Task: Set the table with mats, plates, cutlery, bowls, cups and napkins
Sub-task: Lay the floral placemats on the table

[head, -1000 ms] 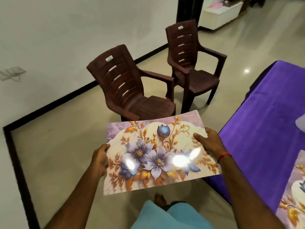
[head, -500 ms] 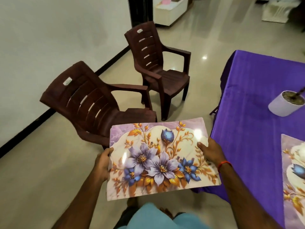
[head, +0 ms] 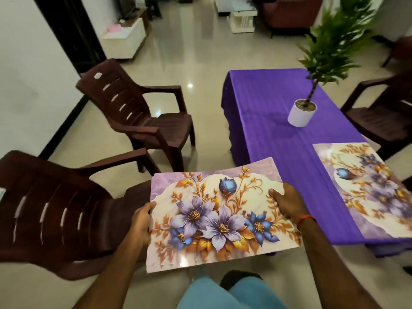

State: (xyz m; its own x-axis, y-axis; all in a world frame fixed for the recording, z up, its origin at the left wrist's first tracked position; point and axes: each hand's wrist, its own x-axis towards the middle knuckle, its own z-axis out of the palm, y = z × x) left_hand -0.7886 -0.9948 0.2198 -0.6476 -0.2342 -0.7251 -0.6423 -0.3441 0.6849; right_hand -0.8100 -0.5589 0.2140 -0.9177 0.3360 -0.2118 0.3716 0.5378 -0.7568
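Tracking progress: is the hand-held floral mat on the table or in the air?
In the air: left hand and right hand grip the floral mat, spread flat, at the table corner.

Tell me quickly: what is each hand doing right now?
Left hand: holds the left edge of the floral placemat.
Right hand: holds the right edge of the same placemat.

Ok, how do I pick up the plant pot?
Probably grip the pot round its white wall, coming in from the side. It stands upright, and the plant rises out of its top, so above is blocked.
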